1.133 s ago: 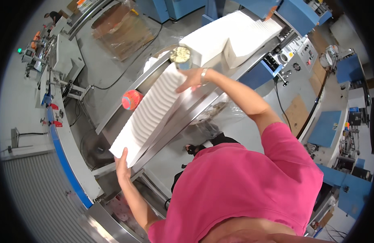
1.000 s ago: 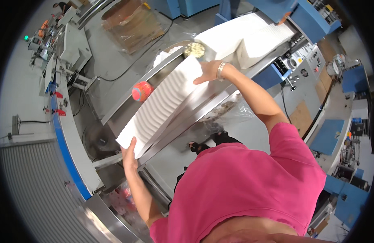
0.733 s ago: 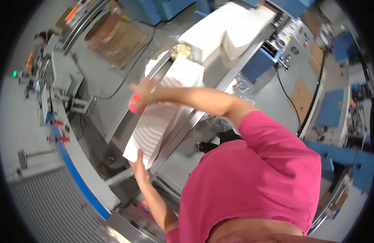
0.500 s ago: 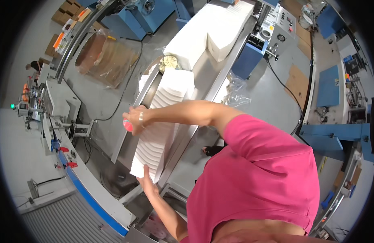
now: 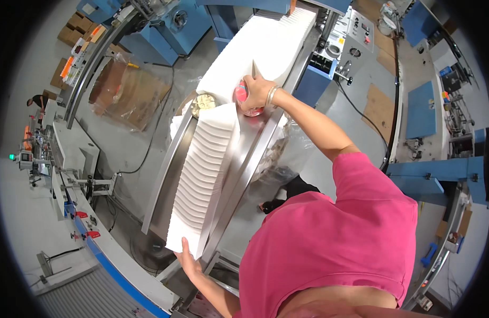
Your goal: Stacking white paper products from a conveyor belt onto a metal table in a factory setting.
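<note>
a: item one, our right hand (image 5: 255,91): closed around a red round container (image 5: 243,95), which sits on the metal chute (image 5: 255,153) just beside the big white paper pile (image 5: 265,47).

b: item two, our left hand (image 5: 187,261): open, fingers flat against the near end of the white stacked sheets (image 5: 204,175) lying along the chute.

a: item three, a yellowish round object (image 5: 204,104) at the stack's far end.

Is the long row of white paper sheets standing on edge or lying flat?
Standing on edge: the row of white sheets shows many thin edges side by side, left hand pressing its near end.
</note>
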